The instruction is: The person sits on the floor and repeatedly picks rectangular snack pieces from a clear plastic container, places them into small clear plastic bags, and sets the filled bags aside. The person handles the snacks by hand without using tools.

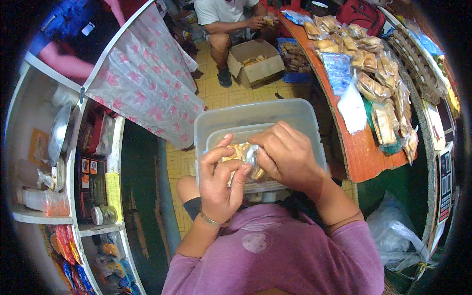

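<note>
Both hands are raised over a large clear plastic tub (255,109) in front of me. My right hand (285,152) has its thumb and fingers closed on the top of a small clear plastic bag (252,156). Something pale yellow-brown shows low in the bag, partly hidden by the hand. Beside it, my left hand (221,177) has its fingers bent and apart, with the thumb tip close to the bag. Below the hands, pale yellow pieces of food (239,149) show inside the tub, too small to name.
Many filled bags of brown food (386,71) cover the orange-topped table (361,160) at right. Ahead, a person (223,19) sits by an open cardboard box (263,69), handling a small packet. A flowered curtain (147,73) and white shelves (73,172) stand at left.
</note>
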Available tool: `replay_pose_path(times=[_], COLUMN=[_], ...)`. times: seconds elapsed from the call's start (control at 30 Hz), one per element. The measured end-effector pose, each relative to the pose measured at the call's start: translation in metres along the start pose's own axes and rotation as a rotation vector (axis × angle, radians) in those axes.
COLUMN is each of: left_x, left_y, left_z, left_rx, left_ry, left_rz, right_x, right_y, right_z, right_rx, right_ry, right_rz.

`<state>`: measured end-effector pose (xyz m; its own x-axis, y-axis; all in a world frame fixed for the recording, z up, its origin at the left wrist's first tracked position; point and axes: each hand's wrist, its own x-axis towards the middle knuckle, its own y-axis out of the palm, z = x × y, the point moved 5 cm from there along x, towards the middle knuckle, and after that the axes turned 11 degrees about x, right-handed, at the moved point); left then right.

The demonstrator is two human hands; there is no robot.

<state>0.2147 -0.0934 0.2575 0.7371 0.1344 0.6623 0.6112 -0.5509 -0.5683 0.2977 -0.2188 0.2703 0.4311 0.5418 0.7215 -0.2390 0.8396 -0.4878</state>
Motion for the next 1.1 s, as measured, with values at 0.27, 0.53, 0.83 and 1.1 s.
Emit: replay_pose_path(times=[0.27,0.53,0.83,1.1], left_x=[-0.01,-0.015,-0.009,-0.008], left_y=[0.022,0.03,0.027,0.017], left_z=[0.028,0.035,0.025,0.017], left_rx=[-0.63,-0.708,-0.604,-0.47], left_ry=[-0.43,-0.354,-0.244,-0.076], left_rz=[0.208,0.191,0.213,0.253], right_x=[0.001,0.004,0.003,-0.001], right_y=[0.01,0.005,0.001,-0.003], right_z=[0.0,0.003,0.007,0.016], right_rx=[0.471,0.328,0.241,0.04], right_ry=[0.262,0.069,0.048,-0.123], right_rz=[-0.058,-0.017,-0.028,-0.166])
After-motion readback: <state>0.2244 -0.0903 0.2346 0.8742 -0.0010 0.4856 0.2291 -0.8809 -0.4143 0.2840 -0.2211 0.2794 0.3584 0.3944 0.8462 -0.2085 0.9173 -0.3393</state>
